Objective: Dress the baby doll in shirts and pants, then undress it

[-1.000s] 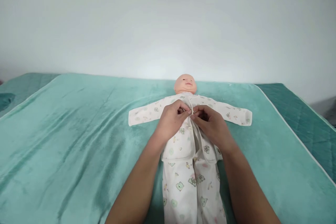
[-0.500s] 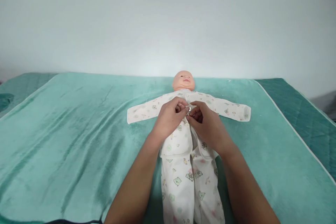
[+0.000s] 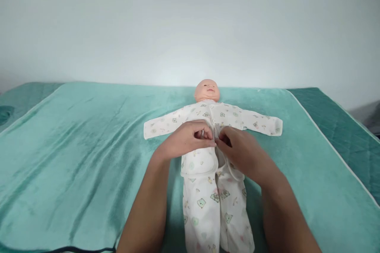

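A baby doll (image 3: 207, 90) lies on its back, head toward the wall, sleeves spread out to both sides. It wears a white printed baby jacket (image 3: 197, 164) and matching printed trousers (image 3: 202, 209). My left hand (image 3: 192, 138) pinches one front edge of the jacket at the middle of the chest. Close beside it, my right hand (image 3: 233, 144) pinches the opposite front edge, fingertips nearly touching those of the left. Any fastener between the fingers is hidden. Below the hands the jacket fronts hang apart over the trousers.
A light green plush blanket (image 3: 74, 166) with folds on its left side spreads under the doll. Darker quilted bedding (image 3: 335, 126) shows at the right. A white wall (image 3: 190, 27) rises behind. A black cable (image 3: 80, 250) lies at the lower left edge.
Both hands have moved down the jacket front, from the upper chest to lower on the chest. The jacket edges above them now lie together.
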`<state>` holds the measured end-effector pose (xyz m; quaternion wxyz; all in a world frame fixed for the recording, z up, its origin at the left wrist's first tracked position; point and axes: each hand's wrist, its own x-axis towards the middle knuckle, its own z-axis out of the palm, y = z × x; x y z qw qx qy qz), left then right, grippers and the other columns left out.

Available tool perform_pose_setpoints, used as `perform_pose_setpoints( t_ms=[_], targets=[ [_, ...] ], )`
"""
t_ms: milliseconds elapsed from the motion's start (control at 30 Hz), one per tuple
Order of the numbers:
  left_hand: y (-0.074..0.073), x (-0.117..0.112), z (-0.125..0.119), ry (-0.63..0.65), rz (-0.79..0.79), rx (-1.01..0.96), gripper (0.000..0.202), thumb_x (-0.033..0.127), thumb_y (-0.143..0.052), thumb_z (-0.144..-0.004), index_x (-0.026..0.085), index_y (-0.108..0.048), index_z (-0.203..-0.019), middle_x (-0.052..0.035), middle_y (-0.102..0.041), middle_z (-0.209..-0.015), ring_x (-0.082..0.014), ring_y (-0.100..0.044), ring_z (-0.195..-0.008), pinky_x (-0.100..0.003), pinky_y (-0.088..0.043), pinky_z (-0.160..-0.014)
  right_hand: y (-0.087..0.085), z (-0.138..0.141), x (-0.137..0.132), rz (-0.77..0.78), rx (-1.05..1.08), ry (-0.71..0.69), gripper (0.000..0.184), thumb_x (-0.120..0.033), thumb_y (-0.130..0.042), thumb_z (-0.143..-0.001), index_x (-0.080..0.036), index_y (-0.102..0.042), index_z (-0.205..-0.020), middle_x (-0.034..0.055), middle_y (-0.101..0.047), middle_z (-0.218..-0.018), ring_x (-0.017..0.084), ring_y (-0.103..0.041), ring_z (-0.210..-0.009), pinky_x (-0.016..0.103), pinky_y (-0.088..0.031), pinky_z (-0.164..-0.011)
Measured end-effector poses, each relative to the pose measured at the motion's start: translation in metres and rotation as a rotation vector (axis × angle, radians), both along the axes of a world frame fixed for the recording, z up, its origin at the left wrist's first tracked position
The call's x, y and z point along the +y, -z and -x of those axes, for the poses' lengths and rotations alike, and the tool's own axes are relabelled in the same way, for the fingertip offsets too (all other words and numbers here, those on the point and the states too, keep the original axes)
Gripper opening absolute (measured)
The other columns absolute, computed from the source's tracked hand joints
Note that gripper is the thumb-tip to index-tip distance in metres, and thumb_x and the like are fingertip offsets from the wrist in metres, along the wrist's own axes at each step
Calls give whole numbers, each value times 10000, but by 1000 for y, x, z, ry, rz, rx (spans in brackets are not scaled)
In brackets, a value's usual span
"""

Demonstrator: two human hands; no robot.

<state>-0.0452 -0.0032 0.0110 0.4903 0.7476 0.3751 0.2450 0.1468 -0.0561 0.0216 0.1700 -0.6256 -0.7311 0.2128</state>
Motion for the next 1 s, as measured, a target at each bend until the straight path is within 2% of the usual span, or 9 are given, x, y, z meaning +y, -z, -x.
perform_pose_setpoints(
  t_ms=[133,233,333,500,600,733,867,1000],
  targets=[
    [3,0,-1,10,-24,29,142,350,-698,-820,221,-678,-764,7,-582,-796,-111,-454,-648,-247,-377,-571,0,-5,0,50,-14,38,288,-342,-508,-932,-240,-398,-686,-11,-577,-661,150,-454,-565,308,-275,-517],
    [4,0,-1,7,-34,25,146,343,-673,-843,219,-664,-767,9,-582,-791,-115,-458,-658,-252,-381,-588,2,-2,-3,22,-83,91,259,-299,-536,-896,-245,-381,-696,-11,-562,-653,152,-424,-559,311,-259,-515],
    [3,-1,-1,5,11,-16,157,342,-646,-865,213,-636,-776,16,-571,-749,-118,-474,-661,-251,-379,-587,1,-4,-1,20,-63,52,261,-269,-534,-884,-238,-375,-678,-17,-546,-647,143,-401,-563,307,-248,-519],
    [2,-2,-2,-4,72,-84,177,366,-642,-875,206,-623,-800,16,-560,-742,-117,-485,-679,-249,-384,-600,2,-21,13,189,239,-7,327,-441,-542,-927,-223,-488,-688,-46,-489,-610,118,-399,-553,276,-278,-505],
    [1,-4,-5,-15,97,-115,174,355,-653,-868,198,-621,-797,20,-534,-719,-109,-467,-661,-241,-374,-589,7,-30,18,263,461,-43,360,-492,-531,-947,-215,-545,-718,-50,-497,-602,109,-447,-550,264,-323,-525],
    [-1,-7,-7,-4,162,-189,193,359,-670,-870,184,-614,-808,30,-526,-707,-89,-458,-645,-219,-362,-572,14,-27,17,328,722,-107,354,-512,-589,-936,-199,-595,-770,-39,-561,-597,101,-519,-557,247,-393,-561],
    [-3,-7,-7,6,217,-233,210,358,-678,-874,172,-611,-803,33,-546,-690,-76,-468,-626,-204,-355,-548,20,-19,14,332,912,-94,353,-487,-633,-928,-192,-587,-739,-42,-571,-556,81,-518,-502,219,-393,-518],
    [-1,-5,-7,3,253,-257,182,325,-674,-880,166,-623,-808,23,-589,-698,-83,-530,-652,-208,-408,-588,22,-14,14,315,1015,-64,346,-469,-683,-900,-189,-601,-714,-47,-569,-522,68,-500,-459,199,-382,-466]
  ],
)
